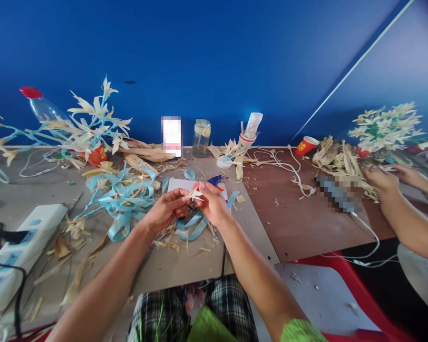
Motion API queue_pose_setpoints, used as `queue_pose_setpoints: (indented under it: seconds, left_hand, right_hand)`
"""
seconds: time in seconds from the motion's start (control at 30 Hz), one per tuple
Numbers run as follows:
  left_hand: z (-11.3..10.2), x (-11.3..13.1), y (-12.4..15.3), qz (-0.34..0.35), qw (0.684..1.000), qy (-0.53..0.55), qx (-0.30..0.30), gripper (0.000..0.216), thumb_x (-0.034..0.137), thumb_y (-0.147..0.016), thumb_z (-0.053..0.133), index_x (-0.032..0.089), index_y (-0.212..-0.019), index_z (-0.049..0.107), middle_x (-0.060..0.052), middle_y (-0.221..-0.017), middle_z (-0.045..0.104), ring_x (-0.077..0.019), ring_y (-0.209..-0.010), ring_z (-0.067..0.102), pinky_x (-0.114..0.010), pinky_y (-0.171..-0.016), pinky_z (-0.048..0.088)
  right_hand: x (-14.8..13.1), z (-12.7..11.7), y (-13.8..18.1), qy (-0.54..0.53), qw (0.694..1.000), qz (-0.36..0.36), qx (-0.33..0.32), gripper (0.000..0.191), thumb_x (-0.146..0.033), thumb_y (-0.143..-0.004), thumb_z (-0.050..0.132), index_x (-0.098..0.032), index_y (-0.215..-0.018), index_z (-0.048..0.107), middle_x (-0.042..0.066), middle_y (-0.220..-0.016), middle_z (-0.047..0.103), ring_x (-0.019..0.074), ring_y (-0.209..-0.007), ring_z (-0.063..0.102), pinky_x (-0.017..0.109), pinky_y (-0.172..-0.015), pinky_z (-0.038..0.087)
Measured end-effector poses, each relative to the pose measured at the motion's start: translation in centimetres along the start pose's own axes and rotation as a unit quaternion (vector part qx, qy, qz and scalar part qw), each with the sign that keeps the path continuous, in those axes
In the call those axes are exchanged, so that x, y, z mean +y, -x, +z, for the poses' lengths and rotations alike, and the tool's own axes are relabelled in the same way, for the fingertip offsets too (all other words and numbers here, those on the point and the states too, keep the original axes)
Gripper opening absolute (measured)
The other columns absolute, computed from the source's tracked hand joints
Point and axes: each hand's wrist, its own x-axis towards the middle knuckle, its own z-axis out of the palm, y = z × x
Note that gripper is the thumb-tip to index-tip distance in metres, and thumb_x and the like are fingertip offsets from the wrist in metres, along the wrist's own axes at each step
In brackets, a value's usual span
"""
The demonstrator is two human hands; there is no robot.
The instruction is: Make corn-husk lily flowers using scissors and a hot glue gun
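Note:
Both of my hands meet over the middle of the table around a small flower of pale corn-husk strips (194,194). My left hand (171,205) pinches it from the left, and my right hand (211,202) grips it from the right, fingertips almost touching. Its lower part is hidden by the fingers. Under and behind the hands lie a white sheet (176,184), a blue tool with a red part (215,180) and loops of light blue ribbon (192,231). To the left is a larger tangle of blue ribbon (128,190).
Husk flowers on blue stems (96,114) stand at the left, near a power strip (28,251). A glass jar (201,137), a red-rimmed cup (246,140) and another red cup (306,145) line the back. At right, a co-worker's hands (385,180) work beside dry husks (337,156).

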Motion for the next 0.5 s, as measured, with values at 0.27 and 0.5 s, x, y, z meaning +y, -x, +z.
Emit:
queue_pose_setpoints:
  seconds: [0.27,0.5]
  left_hand:
    - [0.19,0.11,0.12,-0.017,1.0,-0.017,-0.013,0.014,0.018,-0.074,0.068,0.013,-0.084,0.06,0.002,-0.062,0.05,-0.0019,-0.044,0.035,-0.019,-0.047,0.029]
    - [0.24,0.24,0.29,-0.031,0.998,-0.046,-0.039,0.019,0.019,-0.069,0.072,0.013,-0.084,0.062,0.0,-0.067,0.053,-0.0043,-0.051,0.042,-0.02,-0.051,0.032]
  right_hand:
    - [-0.98,-0.67,0.04,0.052,0.999,0.013,0.001,0.028,-0.038,-0.063,0.075,-0.016,-0.063,0.058,-0.004,-0.055,0.05,0.0044,-0.046,0.038,0.02,-0.046,0.029]
    - [-0.76,-0.83,-0.11,0.081,0.996,0.013,0.038,0.031,-0.039,-0.061,0.075,-0.016,-0.057,0.054,-0.005,-0.05,0.052,0.0059,-0.045,0.043,0.02,-0.047,0.033]
